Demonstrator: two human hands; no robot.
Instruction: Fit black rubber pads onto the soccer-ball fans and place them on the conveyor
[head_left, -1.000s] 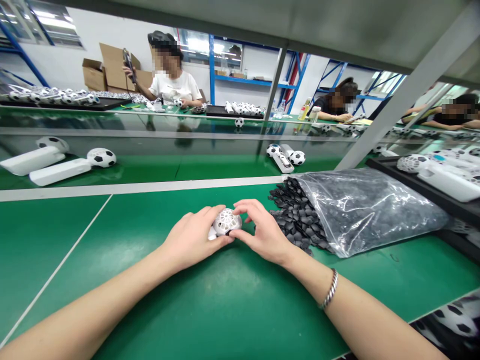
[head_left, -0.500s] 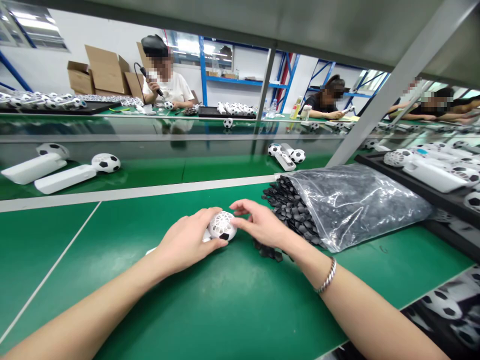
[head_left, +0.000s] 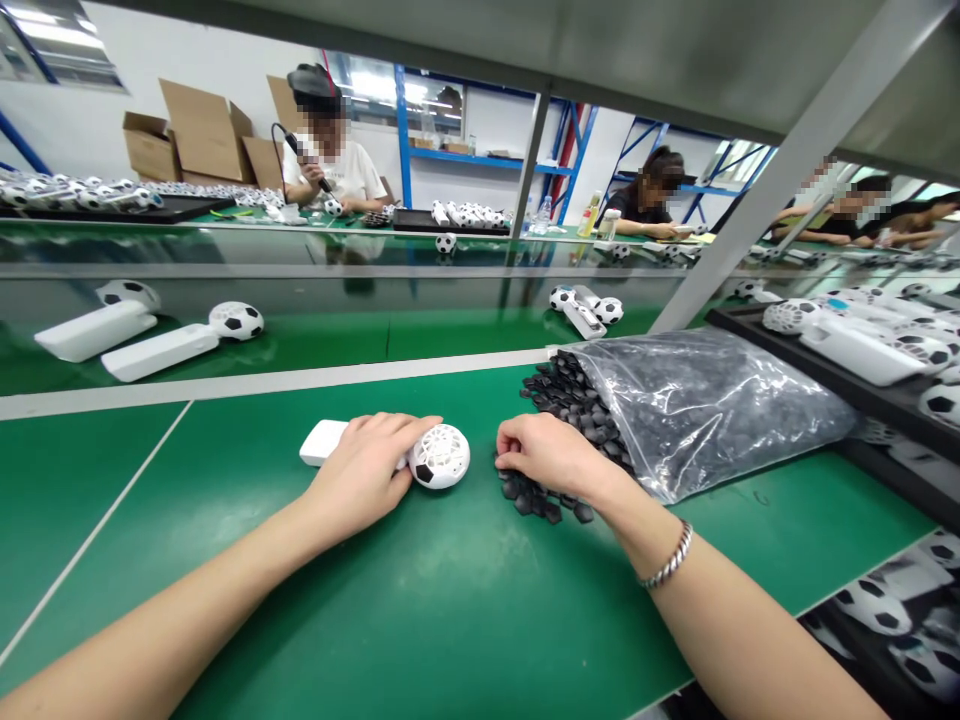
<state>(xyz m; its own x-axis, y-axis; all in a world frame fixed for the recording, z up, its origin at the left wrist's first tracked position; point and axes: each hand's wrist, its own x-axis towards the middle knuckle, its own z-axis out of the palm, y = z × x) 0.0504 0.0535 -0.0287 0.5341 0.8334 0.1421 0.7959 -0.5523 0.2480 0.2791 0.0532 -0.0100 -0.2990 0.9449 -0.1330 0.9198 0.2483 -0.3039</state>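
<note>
Green counter [head_left: 420, 620]. On it, white ball-ended piece [head_left: 441, 458], lying lengthwise left-right. Left hand [head_left: 367, 465] curled over its neck, gripping. Right of ball: right hand [head_left: 547, 455], fingers curled, hold unclear, nearer black chips [head_left: 531, 500].

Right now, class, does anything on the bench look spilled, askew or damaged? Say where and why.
Black pieces lie loose outside the open mouth of the clear plastic bag, scattered across the green worktop around the right hand. They look spilled, though they may have been tipped out deliberately. Nothing looks plainly damaged.
</note>
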